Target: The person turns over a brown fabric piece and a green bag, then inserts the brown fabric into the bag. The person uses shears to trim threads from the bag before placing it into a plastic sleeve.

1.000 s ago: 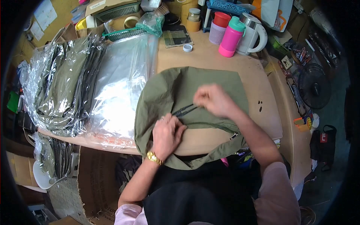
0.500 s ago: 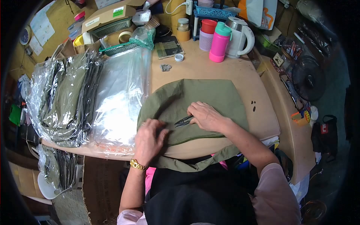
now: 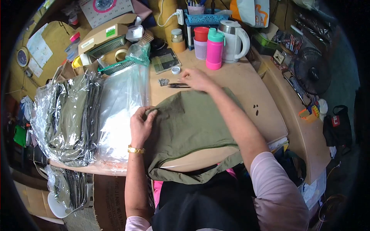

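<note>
An olive-green fabric bag (image 3: 192, 119) lies on the tabletop in front of me, with a dark zip line along its near side and a strap-like band hanging by the table edge. My left hand (image 3: 142, 122) pinches the bag's upper left edge between thumb and fingers. Past the bag's far edge, my right hand (image 3: 196, 79) reaches over the table with fingers bent. Dark thread snips (image 3: 179, 85) stick out to the left from under it, their rear end hidden by the hand. Close by are a small grey scrap (image 3: 163, 82) and a white round lid (image 3: 175, 70).
Clear plastic bags (image 3: 123, 104) lie left of the work, beside a stack of plastic-wrapped olive goods (image 3: 71, 119). At the back stand a pink bottle (image 3: 214, 54), a kettle (image 3: 230, 44) and a green basket (image 3: 119, 66). Small dark bits (image 3: 256, 109) rest on the right.
My right hand has moved from the middle of the bag to beyond its far edge, with the snips. The left hand has shifted up along the bag's left side and now pinches its edge.
</note>
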`<state>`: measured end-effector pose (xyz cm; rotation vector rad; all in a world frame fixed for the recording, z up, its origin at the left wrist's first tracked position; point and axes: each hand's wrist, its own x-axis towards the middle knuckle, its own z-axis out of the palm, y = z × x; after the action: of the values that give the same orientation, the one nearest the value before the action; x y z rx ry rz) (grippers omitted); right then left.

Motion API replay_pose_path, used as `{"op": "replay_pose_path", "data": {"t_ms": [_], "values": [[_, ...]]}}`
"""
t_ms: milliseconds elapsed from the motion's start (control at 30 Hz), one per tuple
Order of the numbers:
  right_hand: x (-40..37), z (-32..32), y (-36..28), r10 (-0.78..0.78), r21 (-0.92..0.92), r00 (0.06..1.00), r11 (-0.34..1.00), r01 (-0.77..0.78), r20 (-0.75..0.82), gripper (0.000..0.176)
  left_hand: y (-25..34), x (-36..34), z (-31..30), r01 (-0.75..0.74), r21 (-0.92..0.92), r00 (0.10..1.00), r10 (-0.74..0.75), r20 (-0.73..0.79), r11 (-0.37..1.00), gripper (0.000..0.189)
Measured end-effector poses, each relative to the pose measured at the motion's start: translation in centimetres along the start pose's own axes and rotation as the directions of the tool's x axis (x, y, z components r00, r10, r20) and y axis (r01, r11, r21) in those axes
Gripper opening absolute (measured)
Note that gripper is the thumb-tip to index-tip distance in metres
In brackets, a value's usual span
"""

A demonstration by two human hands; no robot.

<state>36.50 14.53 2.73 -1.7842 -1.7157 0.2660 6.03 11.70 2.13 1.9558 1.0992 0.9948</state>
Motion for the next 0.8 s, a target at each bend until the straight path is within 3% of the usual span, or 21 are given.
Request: {"op": "replay_pose_path", "data": {"t_ms": [33, 100, 167, 200, 233, 267, 300, 333, 367, 400, 433, 467, 500, 533, 567, 600, 633, 667, 733, 800], "values": [[-2.0, -3.2, -0.7, -0.018, 0.123, 0.997, 0.992, 0.009, 0.072, 0.041, -1.1, 0.0, -0.3, -0.027, -0.084, 1.000, 0.028, 0.006, 0.996, 0.022], [-6.3, -6.0, 2.9, -0.190, 0.095, 0.982, 0.978, 0.187, 0.023, 0.043, -2.6, 0.0, -0.9, 0.013, -0.253, 0.999, -0.001, 0.047, 0.967, 0.022], [-9.3, -8.9, 5.4, -0.077, 0.137, 0.959, 0.990, 0.041, 0.272, 0.031, -4.1, 0.2, -1.3, 0.100, -0.338, 0.994, -0.077, 0.080, 0.936, 0.018], [-10.6, -9.0, 6.1, -0.052, 0.137, 0.959, 0.991, 0.014, 0.280, 0.031, -4.6, 0.3, -1.5, 0.149, -0.355, 0.989, -0.131, 0.076, 0.923, 0.017], [-11.4, -9.5, 6.6, 0.051, 0.224, 0.959, 0.968, -0.116, 0.278, 0.024, -5.3, 0.8, -2.1, 0.184, -0.262, 0.983, -0.173, 0.064, 0.947, 0.018], [-11.8, -10.0, 7.0, 0.145, 0.310, 0.949, 0.922, -0.232, 0.281, 0.019, -5.8, 0.9, -1.7, 0.225, -0.383, 0.974, -0.215, 0.069, 0.896, 0.023], [-11.6, -10.2, 7.6, 0.149, 0.309, 0.950, 0.922, -0.234, 0.276, 0.019, -6.3, 1.4, -1.9, 0.210, -0.337, 0.978, -0.199, 0.066, 0.918, 0.024], [-10.8, -10.2, 8.3, 0.149, 0.194, 0.955, 0.960, -0.201, 0.256, 0.017, -6.0, 2.2, -2.2, 0.189, -0.289, 0.982, -0.181, 0.057, 0.938, 0.024], [-10.3, -10.2, 8.9, 0.144, 0.076, 0.961, 0.983, -0.166, 0.237, 0.016, -5.6, 3.1, -2.8, 0.086, -0.367, 0.996, -0.092, 0.001, 0.926, 0.023], [-10.1, -12.0, 6.7, 0.027, 0.120, 0.998, 0.992, -0.033, 0.048, 0.015, -3.9, 4.2, -3.7, -0.023, -0.437, 0.998, -0.006, -0.064, 0.899, 0.023], [-9.8, -14.7, 2.7, -0.089, 0.138, 0.985, 0.984, 0.109, -0.146, 0.015, -0.8, 5.2, -5.4, -0.162, -0.379, 0.979, 0.100, -0.177, 0.911, 0.019], [-10.0, -16.4, -1.1, -0.138, 0.133, 0.890, 0.968, 0.215, -0.435, 0.016, 2.7, 5.8, -7.4, -0.284, -0.307, 0.940, 0.202, -0.274, 0.908, 0.016], [-9.4, -19.6, -2.4, -0.253, -0.008, 0.809, 0.956, 0.293, -0.530, 0.016, 4.5, 6.3, -9.8, -0.239, -0.486, 0.944, 0.083, -0.319, 0.841, 0.009], [-10.8, -22.2, -6.3, -0.192, -0.048, 0.767, 0.977, 0.206, -0.612, 0.016, 7.2, 6.5, -11.5, -0.489, -0.487, 0.866, 0.336, -0.370, 0.724, 0.012], [-11.3, -24.7, -7.1, -0.134, -0.109, 0.714, 0.991, 0.082, -0.687, 0.019, 9.1, 6.3, -13.7, -0.582, -0.419, 0.810, 0.449, -0.378, 0.697, 0.018], [-12.4, -24.7, -10.4, -0.463, -0.207, 0.558, 0.863, 0.461, -0.689, 0.020, 10.0, 5.6, -15.5, -0.641, -0.426, 0.766, 0.492, -0.415, 0.639, 0.024], [-13.2, -24.9, -11.3, -0.415, -0.094, 0.520, 0.840, 0.535, -0.747, 0.024, 11.7, 4.2, -15.3, -0.670, -0.332, 0.733, 0.526, -0.431, 0.664, 0.027], [-14.3, -27.9, -7.7, -0.569, -0.204, 0.618, 0.803, 0.560, -0.542, 0.031, 12.9, 2.5, -14.9, -0.694, -0.233, 0.699, 0.560, -0.445, 0.681, 0.030], [-17.0, -24.3, -8.6, -0.449, -0.146, 0.669, 0.876, 0.459, -0.592, 0.028, 9.5, -0.5, -14.5, -0.628, -0.101, 0.751, 0.568, -0.336, 0.771, 0.031], [-20.4, -20.4, -5.9, -0.368, -0.243, 0.798, 0.928, 0.283, -0.477, 0.018, 2.6, -4.4, -12.3, -0.579, 0.130, 0.761, 0.591, -0.268, 0.805, 0.025]]}}
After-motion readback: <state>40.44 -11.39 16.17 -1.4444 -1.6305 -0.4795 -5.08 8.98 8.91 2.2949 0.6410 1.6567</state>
